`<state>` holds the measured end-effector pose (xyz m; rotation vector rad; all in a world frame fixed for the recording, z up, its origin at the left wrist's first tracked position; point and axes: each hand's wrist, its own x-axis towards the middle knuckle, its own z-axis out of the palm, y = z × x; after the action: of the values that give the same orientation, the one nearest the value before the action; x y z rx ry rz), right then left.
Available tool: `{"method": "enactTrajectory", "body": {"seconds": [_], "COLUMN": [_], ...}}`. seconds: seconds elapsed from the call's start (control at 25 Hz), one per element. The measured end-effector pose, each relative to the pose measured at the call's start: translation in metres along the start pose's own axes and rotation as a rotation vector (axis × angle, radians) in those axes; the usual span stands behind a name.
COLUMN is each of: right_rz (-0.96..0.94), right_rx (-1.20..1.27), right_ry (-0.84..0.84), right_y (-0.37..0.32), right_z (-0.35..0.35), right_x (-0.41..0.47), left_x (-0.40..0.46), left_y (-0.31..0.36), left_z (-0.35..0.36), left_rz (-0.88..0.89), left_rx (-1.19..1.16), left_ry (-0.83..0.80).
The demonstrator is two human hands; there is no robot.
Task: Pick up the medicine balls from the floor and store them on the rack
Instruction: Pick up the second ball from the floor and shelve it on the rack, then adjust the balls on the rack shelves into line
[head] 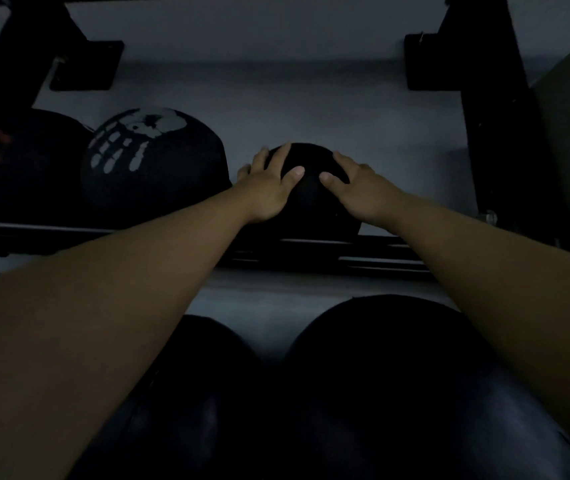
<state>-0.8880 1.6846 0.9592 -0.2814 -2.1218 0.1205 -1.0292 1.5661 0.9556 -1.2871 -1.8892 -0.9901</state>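
Observation:
A small black medicine ball (307,202) sits on the rails of the black rack (311,252) in dim light. My left hand (268,188) lies on its left side and my right hand (356,188) on its right side, fingers spread over the top. To its left on the same rails rests a bigger black ball with a white hand print (153,168), and a third dark ball (16,168) lies at the far left. Two large black balls (397,393) (203,375) fill the bottom of the view, close under my arms.
Black rack uprights stand at the left (16,53) and right (498,116), with brackets against a pale grey wall (259,64). The rails to the right of the small ball (408,252) carry nothing.

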Motion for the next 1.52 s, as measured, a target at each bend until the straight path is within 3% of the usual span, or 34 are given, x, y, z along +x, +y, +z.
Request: {"method": "enactTrajectory", "body": {"seconds": [0.28,0.48,0.64,0.72,0.96,1.28,1.52], "right_rz": [-0.090,-0.029,0.173,0.322,0.512,0.500,0.502], "right_rx": [0.072,-0.009,-0.117,-0.115,0.030,0.053,0.020], "right_ry": [0.114,0.167,0.017,-0.049,0.030,0.040,-0.183], "right_y": [0.023,0.052,0.066,0.065,0.065,0.090,0.100], "right_z": [-0.003,-0.008,-0.013,-0.010,0.009,0.018,-0.013], "right_x": [-0.069,-0.150,-0.213,-0.239,-0.297,-0.271,-0.220], "left_x": [-0.071,-0.141,-0.195,-0.210,-0.235,-0.219,-0.195], "left_y": [0.004,0.018,0.031,0.036,0.035,0.044,0.064], "left_z": [0.025,0.084,0.121,0.123,0.113,0.129,0.123], "left_rz": [0.004,0.057,-0.036,-0.102,-0.181,-0.255,-0.465], "left_rx": [-0.095,-0.287,-0.425,-0.442,-0.470,-0.441,-0.471], "left_ry": [0.084,0.052,-0.204,-0.244,-0.321,-0.166,-0.177]}}
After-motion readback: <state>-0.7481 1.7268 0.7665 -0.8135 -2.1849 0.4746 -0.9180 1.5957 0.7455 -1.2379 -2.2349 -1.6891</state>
